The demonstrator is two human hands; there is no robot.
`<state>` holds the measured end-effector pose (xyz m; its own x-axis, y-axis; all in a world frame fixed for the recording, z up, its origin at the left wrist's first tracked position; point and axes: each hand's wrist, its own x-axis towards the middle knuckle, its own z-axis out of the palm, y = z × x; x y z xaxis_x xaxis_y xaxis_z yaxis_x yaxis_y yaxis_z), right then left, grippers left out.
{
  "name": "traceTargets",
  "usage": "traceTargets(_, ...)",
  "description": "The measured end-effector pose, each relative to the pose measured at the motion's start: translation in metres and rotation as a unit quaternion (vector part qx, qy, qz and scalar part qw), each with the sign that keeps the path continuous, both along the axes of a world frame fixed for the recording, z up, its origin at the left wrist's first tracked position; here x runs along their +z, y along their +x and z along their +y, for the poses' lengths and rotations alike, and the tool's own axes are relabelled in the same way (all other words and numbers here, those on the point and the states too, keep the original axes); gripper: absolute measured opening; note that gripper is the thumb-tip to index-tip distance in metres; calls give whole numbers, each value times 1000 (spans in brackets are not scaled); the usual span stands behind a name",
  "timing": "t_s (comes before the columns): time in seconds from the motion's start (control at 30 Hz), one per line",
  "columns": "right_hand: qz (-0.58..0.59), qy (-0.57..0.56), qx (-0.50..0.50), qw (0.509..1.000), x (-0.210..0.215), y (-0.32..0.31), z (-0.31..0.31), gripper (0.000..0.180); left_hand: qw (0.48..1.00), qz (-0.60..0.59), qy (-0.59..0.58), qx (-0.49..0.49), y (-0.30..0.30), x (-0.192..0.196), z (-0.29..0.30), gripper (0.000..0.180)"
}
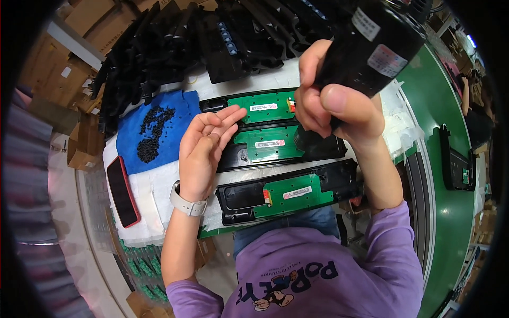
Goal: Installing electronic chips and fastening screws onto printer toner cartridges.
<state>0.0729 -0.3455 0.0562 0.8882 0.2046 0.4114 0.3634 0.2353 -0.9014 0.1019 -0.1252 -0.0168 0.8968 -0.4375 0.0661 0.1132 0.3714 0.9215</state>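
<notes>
My right hand (pixel 347 108) is wrapped round a black electric screwdriver (pixel 358 69), its thick body slanting up to the right. The hand hides its tip. It is over the right part of the back and middle black housings. My left hand (pixel 204 140), fingers stretched and apart, holds nothing I can see; its fingertips are by the left edge of the back green circuit board (pixel 246 102). Below that board lies the middle circuit board (pixel 260 151) in its black housing (pixel 230 160). Nearest me is another black housing (pixel 238 196) with a green board (pixel 297 201).
Black screws (pixel 148 150) are heaped on a blue cloth (pixel 183 114) at the left, beside a red-edged phone (pixel 123 193). Many black plastic parts (pixel 212 47) crowd the table's far side. At the right, a green belt (pixel 442 228) carries another housing (pixel 456 161); a person (pixel 474 106) is beyond.
</notes>
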Motion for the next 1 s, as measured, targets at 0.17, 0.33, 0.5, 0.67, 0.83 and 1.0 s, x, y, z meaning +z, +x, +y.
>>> traceTargets(0.17,18,-7,0,1000,3,-1,1,34,1000,7,29,11,0,-5,-1,13)
traceTargets(0.33,33,-20,6,999,-1,-3,3,28,997,2,74,-20,1,-3,2,19)
traceTargets(0.5,6,-4,31,1000,-3,-2,10,27,997,18,65,29,-4,-1,-3,19)
traceTargets(0.67,28,-2,26,999,-1,-4,12,25,996,81,1,-29,2,0,5,10)
traceTargets(0.83,2,2,33,999,-2,-4,4,27,997,25,16,-69,6,-6,7,11)
traceTargets(1.0,-113,136,141,974,9,5,-8,38,997,-1,52,-57,-3,8,3,17)
